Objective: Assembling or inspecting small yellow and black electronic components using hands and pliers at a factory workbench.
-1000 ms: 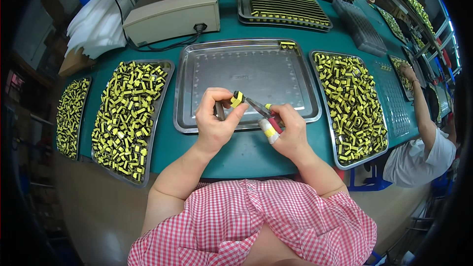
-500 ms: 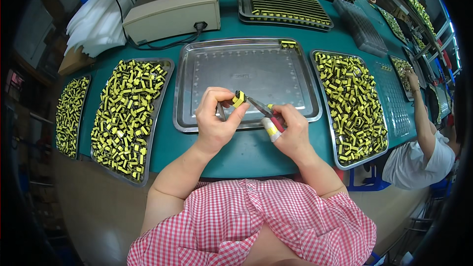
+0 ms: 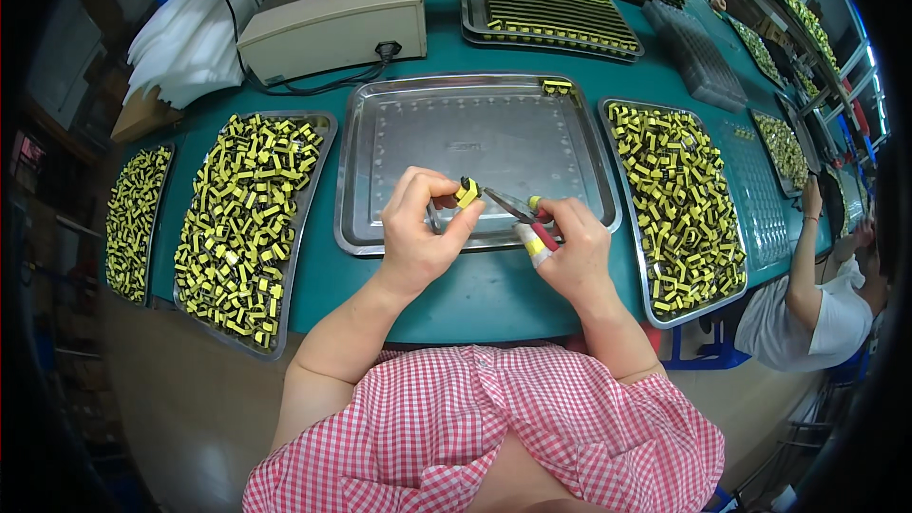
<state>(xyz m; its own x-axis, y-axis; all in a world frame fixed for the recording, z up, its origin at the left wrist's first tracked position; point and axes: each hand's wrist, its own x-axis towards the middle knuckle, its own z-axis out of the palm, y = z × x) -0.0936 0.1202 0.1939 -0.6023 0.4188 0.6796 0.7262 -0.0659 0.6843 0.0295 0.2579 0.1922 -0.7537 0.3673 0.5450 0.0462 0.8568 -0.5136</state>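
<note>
Here, left hand [image 3: 418, 228] pinches yellow-black part [image 3: 467, 195], right hand [image 3: 579, 242] holds pliers [image 3: 513, 206] slantwise.

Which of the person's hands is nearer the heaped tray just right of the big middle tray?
Right. The right hand, gripping pliers, is left of the heaped tray; the left hand, pinching a yellow-black piece, is farther left.

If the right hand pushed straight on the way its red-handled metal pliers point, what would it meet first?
Probably the small yellow-and-black block in the left hand; the pliers in the right hand aim at it, though whether their tips touch is unclear.
</note>
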